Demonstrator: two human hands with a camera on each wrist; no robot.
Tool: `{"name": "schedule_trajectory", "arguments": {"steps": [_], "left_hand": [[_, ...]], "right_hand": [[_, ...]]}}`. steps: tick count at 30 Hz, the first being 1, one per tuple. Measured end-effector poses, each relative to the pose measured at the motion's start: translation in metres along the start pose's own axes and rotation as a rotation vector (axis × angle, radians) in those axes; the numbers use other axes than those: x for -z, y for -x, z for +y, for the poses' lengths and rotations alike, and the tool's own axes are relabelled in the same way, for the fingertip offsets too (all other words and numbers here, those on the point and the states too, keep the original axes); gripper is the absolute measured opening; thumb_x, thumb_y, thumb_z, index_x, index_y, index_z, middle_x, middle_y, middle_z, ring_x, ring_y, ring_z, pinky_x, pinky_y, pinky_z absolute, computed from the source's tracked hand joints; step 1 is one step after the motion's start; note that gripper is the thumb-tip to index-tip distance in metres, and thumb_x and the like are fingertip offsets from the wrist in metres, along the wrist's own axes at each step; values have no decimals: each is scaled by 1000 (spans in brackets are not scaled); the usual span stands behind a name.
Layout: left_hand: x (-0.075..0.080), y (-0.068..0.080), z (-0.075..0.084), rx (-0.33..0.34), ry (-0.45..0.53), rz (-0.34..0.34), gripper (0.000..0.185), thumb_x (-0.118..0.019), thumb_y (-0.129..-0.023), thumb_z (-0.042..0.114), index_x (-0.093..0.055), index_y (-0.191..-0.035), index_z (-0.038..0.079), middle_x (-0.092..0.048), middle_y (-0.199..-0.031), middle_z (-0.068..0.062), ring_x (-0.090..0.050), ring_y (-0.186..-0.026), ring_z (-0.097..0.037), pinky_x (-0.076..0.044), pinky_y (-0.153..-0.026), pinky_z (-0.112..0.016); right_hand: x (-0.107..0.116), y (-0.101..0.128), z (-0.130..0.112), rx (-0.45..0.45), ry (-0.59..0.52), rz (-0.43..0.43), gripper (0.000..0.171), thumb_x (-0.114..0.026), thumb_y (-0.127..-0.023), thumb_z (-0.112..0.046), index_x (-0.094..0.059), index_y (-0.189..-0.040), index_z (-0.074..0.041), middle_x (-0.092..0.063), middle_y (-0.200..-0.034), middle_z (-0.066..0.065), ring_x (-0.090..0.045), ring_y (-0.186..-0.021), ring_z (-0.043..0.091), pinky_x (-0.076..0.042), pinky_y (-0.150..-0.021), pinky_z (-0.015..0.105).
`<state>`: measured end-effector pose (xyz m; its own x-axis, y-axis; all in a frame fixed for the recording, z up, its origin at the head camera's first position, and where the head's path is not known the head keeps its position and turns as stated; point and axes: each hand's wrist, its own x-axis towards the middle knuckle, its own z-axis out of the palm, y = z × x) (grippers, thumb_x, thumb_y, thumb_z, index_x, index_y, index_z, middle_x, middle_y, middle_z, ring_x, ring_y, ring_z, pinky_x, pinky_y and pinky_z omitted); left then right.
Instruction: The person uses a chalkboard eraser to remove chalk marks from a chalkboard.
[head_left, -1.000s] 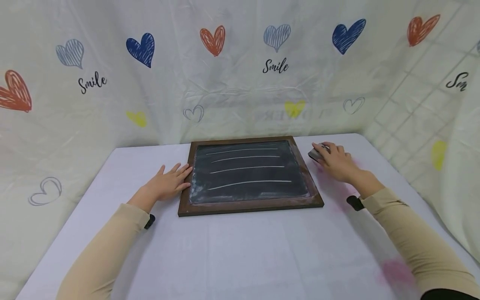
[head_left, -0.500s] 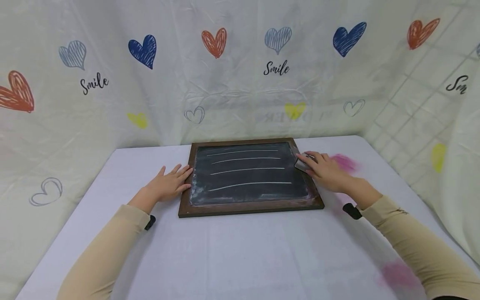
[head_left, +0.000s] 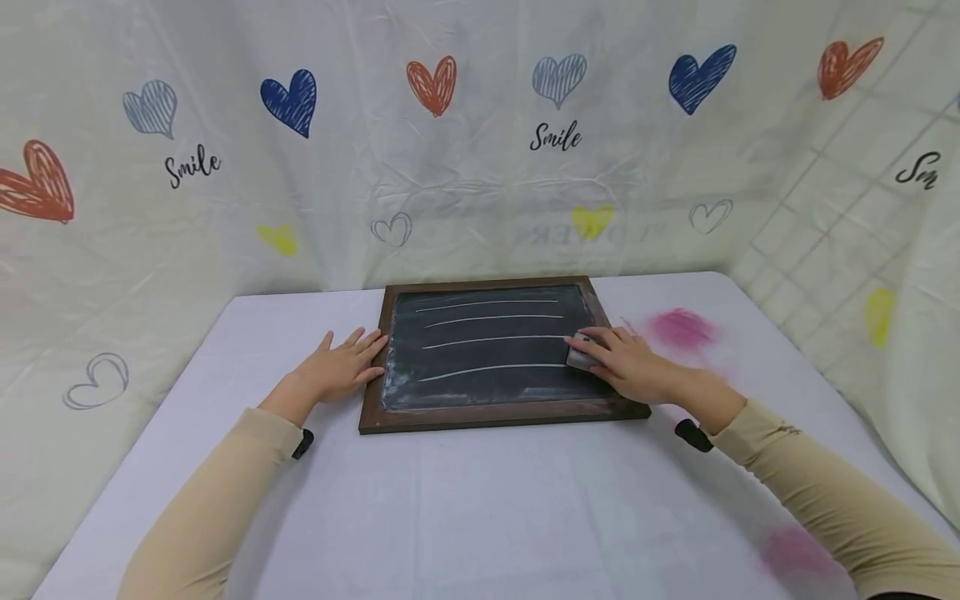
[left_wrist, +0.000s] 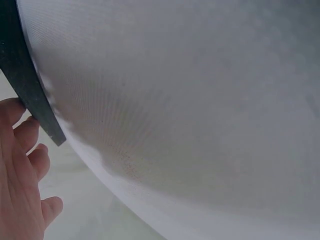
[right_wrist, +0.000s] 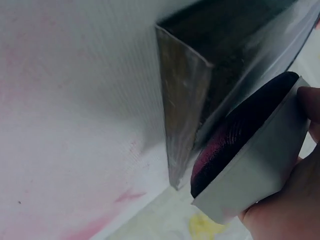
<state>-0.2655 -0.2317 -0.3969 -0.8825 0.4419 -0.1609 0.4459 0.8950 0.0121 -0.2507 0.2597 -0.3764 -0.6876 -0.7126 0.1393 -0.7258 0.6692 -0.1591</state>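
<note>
A wood-framed chalkboard point(head_left: 480, 410) lies on the white-covered table, with several chalk lines drawn across its dark face. My left hand point(head_left: 330, 371) rests with spread, straight fingers on the board's left frame; the left wrist view shows its fingertips at the frame's edge. My right hand point(head_left: 633, 367) grips a chalkboard eraser point(head_left: 581, 358) over the right part of the board, at the right ends of the lower lines. In the right wrist view the eraser point(right_wrist: 255, 160) has a pale grey back and a dark felt pad stained pink, held between thumb and fingers.
Pink chalk smudges point(head_left: 681, 330) mark the tablecloth right of the board, and another pink stain point(head_left: 798, 550) lies nearer the front right. A white curtain point(head_left: 480, 167) printed with hearts and "Smile" hangs behind the table and along its sides.
My right hand has carried the eraser leftward from the table beside the board, over the right frame and onto the board's face, uncovering a pink smudge. The left hand stays put.
</note>
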Motion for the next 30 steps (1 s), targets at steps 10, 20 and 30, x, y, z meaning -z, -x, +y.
{"name": "schedule_trajectory", "arguments": {"steps": [10,20,30], "left_hand": [[-2,-1,-1,-4,-5,-8,65,-41,-111,42,-24,-164,7,-25,-167,-16,-18,-154,-39,-10,-116,-71],[0,-2,0,-2,-11,-11,65,-40,-111,41,-23,-164,7,-24,-167,-16,-19,-154,-39,-10,-117,-70],[-1,0,-3,0,-10,-13,66,-39,-111,42,-23,-164,7,-24,-167,-16,-18,-154,-39,-10,-117,-71]], "right_hand": [[-5,-2,-1,13,-49,-56,54,-60,-102,-4,-46,-153,-11,-43,-149,20,-42,-130,42,-36,-95,68],[-8,-15,-5,28,-85,-124,56,-57,-104,-5,-40,-157,-11,-36,-154,20,-36,-135,44,-36,-95,66],[-14,-34,-14,46,-96,-157,57,-56,-105,-8,-37,-159,-11,-34,-155,19,-35,-136,42,-32,-100,65]]}}
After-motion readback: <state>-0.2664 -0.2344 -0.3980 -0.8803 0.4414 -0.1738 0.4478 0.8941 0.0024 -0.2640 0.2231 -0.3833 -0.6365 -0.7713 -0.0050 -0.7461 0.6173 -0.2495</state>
